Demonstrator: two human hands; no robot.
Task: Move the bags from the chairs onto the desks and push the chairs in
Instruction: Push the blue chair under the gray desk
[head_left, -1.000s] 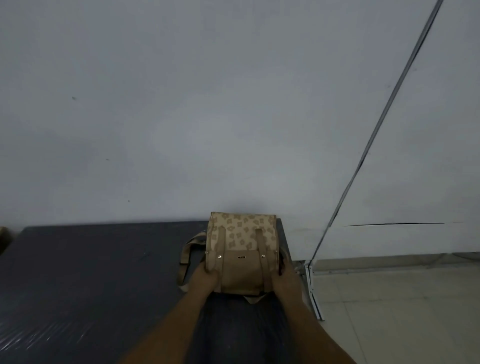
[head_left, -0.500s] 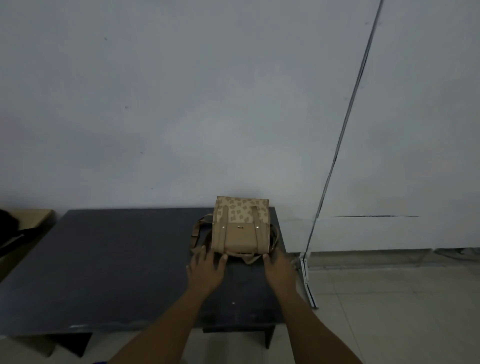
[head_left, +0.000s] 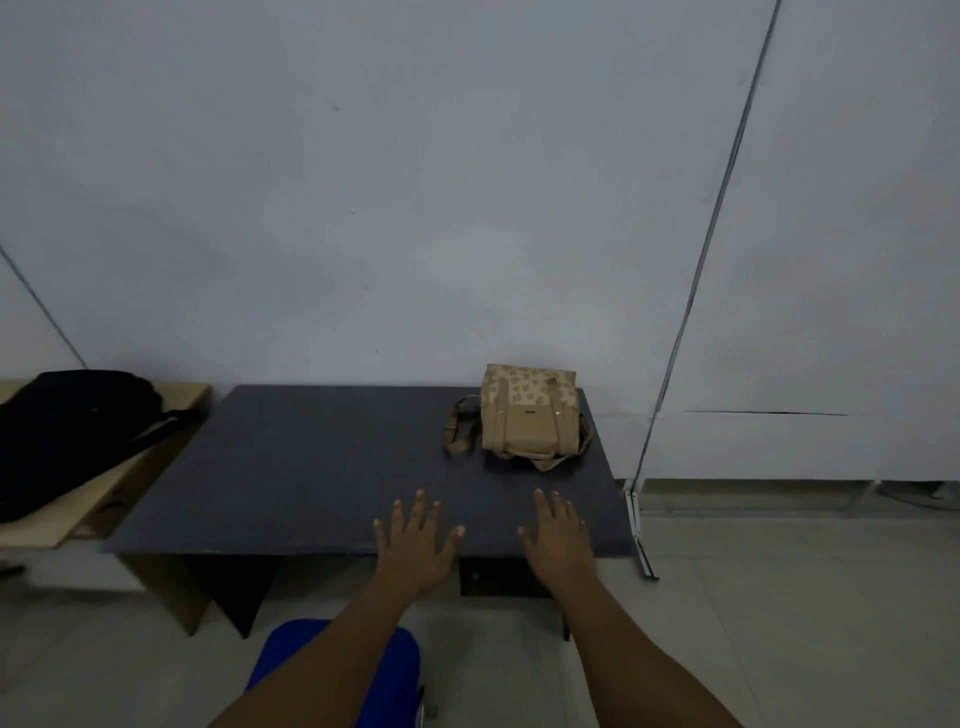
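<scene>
A tan patterned bag (head_left: 529, 415) lies on the far right corner of the dark desk (head_left: 311, 467), its strap trailing to the left. My left hand (head_left: 418, 540) and my right hand (head_left: 560, 535) hover over the desk's front edge, both empty with fingers spread, well short of the bag. A blue chair (head_left: 374, 670) sits on the floor in front of the desk, partly hidden under my left forearm. A black bag (head_left: 67, 431) rests on the light wooden desk (head_left: 130, 478) at the left.
A plain grey wall runs behind both desks. A thin cable (head_left: 696, 270) slants down the wall to a white bracket (head_left: 638, 525) on the floor right of the dark desk. Tiled floor spreads to the right.
Both hands have let go of the tan bag and drawn back to the desk's front edge. The view has pulled back, showing the blue chair and the black bag.
</scene>
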